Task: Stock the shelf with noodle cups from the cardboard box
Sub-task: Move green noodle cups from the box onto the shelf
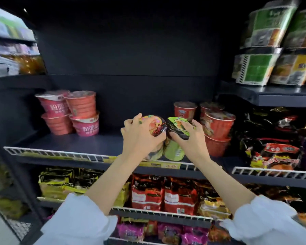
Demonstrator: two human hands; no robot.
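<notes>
My left hand (138, 137) grips the top of a noodle cup with a yellow-and-pink lid (155, 123). My right hand (193, 137) grips the lid of a light green noodle cup (174, 151) right beside it. Both cups are held side by side over the front part of the dark middle shelf (69, 142), just behind its white wire rail (60, 153). Whether their bases touch the shelf is hidden by my hands. The cardboard box is out of sight.
Pink noodle cups (72, 114) are stacked two high at the shelf's left. Red cups (217, 126) are stacked at its right. Noodle packets (162, 193) fill the shelves below. Green bowls (265, 50) sit on the upper right shelf, and black packets (276, 149) lie at the right.
</notes>
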